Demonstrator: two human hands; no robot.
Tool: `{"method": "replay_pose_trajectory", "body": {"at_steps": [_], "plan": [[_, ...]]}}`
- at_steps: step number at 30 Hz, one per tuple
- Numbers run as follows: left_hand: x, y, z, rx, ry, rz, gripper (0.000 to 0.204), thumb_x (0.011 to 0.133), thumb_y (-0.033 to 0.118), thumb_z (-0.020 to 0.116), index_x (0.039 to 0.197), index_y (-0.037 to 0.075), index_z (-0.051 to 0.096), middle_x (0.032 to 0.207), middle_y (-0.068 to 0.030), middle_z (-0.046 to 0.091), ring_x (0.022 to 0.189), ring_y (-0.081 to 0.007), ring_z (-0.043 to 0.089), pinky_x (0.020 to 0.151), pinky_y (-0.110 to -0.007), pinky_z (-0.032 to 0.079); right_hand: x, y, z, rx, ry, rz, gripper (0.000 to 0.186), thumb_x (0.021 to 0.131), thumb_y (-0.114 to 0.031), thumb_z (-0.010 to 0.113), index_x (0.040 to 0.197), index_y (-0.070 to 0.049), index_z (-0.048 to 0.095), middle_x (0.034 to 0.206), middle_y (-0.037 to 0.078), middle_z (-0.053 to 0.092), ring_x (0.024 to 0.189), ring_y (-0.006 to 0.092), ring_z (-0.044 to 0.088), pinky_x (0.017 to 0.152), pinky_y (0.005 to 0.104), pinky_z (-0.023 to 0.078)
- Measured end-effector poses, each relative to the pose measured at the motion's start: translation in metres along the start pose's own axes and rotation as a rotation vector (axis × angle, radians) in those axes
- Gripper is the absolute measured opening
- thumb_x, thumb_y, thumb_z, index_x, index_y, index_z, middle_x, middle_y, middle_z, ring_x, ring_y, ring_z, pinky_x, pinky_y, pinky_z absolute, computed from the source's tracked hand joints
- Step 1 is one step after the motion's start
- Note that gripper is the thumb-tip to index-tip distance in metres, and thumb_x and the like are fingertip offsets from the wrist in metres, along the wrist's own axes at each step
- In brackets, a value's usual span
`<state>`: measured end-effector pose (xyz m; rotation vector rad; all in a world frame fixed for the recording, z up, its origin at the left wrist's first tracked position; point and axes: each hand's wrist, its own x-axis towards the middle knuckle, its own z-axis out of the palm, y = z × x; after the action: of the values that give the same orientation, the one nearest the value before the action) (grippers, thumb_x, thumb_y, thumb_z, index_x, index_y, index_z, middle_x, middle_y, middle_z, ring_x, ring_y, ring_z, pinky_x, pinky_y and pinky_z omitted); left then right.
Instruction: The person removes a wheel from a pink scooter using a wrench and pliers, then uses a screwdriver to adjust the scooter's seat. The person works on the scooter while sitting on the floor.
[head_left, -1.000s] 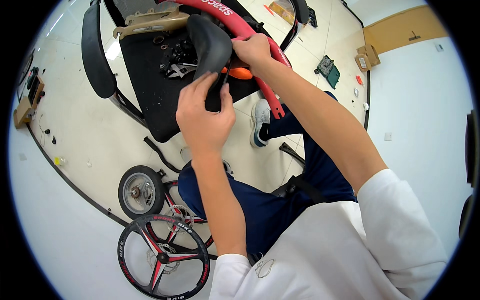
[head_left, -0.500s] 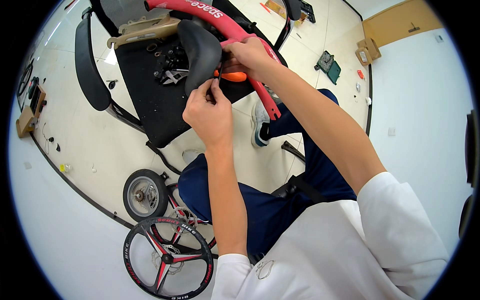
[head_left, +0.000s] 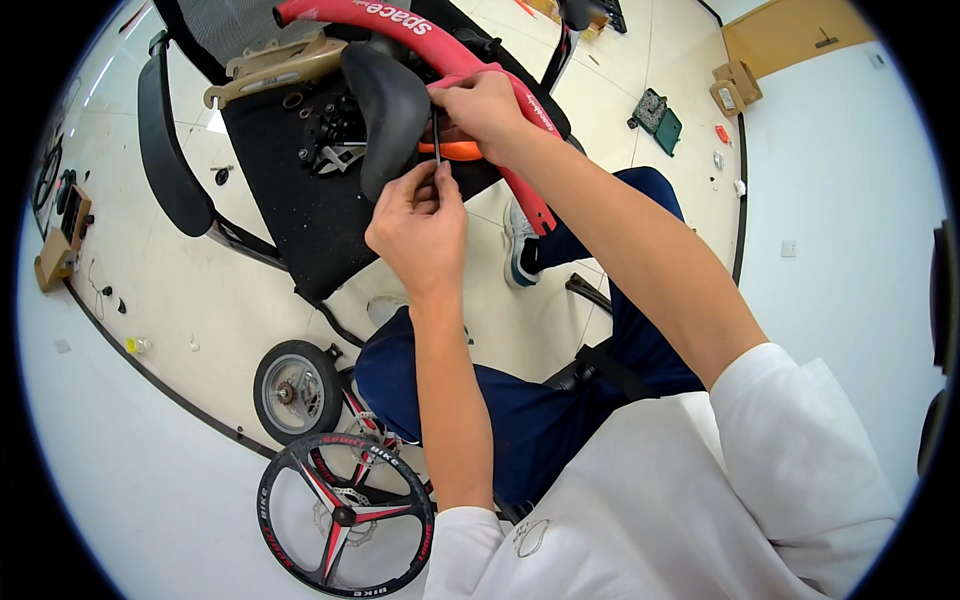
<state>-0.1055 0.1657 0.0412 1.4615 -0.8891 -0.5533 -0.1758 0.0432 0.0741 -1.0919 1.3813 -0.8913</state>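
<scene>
My left hand [head_left: 418,222] pinches the lower end of a thin dark rod [head_left: 436,136], which stands nearly upright in the picture. Closed round its upper end, the fingers of my right hand [head_left: 482,112] sit against a curved red bicycle frame [head_left: 400,25]; part of that grip is hidden. Just left of both hands lies a black curved piece like a saddle [head_left: 385,112]. An adjustable wrench [head_left: 456,151] with an orange handle passes behind the rod and under the black piece. All this rests on a black chair seat [head_left: 285,180].
A beige frame part [head_left: 275,72] and small black parts [head_left: 325,125] share the chair, whose left armrest [head_left: 170,150] sticks out. On the floor are a spoked wheel [head_left: 345,515], a smaller wheel [head_left: 298,390] and a green case [head_left: 660,128]. Cardboard boxes [head_left: 738,85] stand by the wall.
The hands have drawn slightly apart, so more of the dark rod shows between them. The view has shifted a little, and the wrench's jaw now shows its orange handle beside it.
</scene>
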Motion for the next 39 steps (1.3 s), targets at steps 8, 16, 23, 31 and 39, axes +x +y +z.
{"method": "replay_pose_trajectory", "body": {"at_steps": [8, 16, 23, 31, 39], "plan": [[-0.010, 0.004, 0.031, -0.470, -0.170, -0.332, 0.030, 0.085, -0.001, 0.075, 0.109, -0.016, 0.064, 0.088, -0.0135, 0.071, 0.075, -0.0155, 0.071, 0.070, -0.025, 0.058, 0.015, -0.005, -0.016, -0.558, -0.172, -0.237, 0.019, 0.089, -0.008, 0.064, 0.087, 0.010, 0.070, 0.070, 0.018, 0.072, 0.058, 0.0202, 0.071, 0.060, 0.0314, 0.060], [-0.004, 0.003, 0.032, -0.600, -0.213, -0.394, 0.031, 0.085, -0.004, 0.073, 0.111, -0.017, 0.062, 0.089, -0.0146, 0.071, 0.075, -0.0180, 0.072, 0.071, -0.026, 0.059, 0.017, -0.029, -0.025, -0.481, -0.369, -0.021, 0.023, 0.095, -0.008, 0.059, 0.101, 0.013, 0.064, 0.081, 0.015, 0.072, 0.067, 0.0209, 0.072, 0.061, 0.0309, 0.061], [-0.002, 0.008, 0.017, -0.447, -0.244, -0.416, 0.030, 0.091, 0.004, 0.069, 0.114, -0.016, 0.063, 0.081, -0.0141, 0.070, 0.064, -0.0159, 0.069, 0.058, -0.026, 0.057, 0.013, -0.012, -0.009, -0.215, -0.174, 0.082, 0.017, 0.091, -0.002, 0.058, 0.099, 0.013, 0.064, 0.085, 0.020, 0.072, 0.073, 0.0257, 0.075, 0.064, 0.0331, 0.063], [-0.002, 0.001, 0.024, -0.493, -0.267, -0.384, 0.029, 0.092, 0.006, 0.070, 0.111, -0.015, 0.064, 0.079, -0.0109, 0.069, 0.061, -0.0132, 0.066, 0.054, -0.026, 0.054, 0.012, -0.012, -0.015, -0.316, -0.231, 0.031, 0.021, 0.097, -0.007, 0.057, 0.102, 0.012, 0.063, 0.083, 0.017, 0.070, 0.065, 0.0207, 0.070, 0.057, 0.0315, 0.060], [-0.003, 0.001, 0.044, -0.481, -0.266, -0.436, 0.025, 0.091, 0.004, 0.069, 0.110, -0.013, 0.066, 0.080, -0.0105, 0.069, 0.059, -0.0126, 0.064, 0.051, -0.026, 0.052, 0.014, -0.018, -0.027, -0.528, -0.287, -0.079, 0.022, 0.097, -0.010, 0.058, 0.096, 0.009, 0.068, 0.078, 0.013, 0.071, 0.064, 0.0167, 0.069, 0.059, 0.0281, 0.057]]}}
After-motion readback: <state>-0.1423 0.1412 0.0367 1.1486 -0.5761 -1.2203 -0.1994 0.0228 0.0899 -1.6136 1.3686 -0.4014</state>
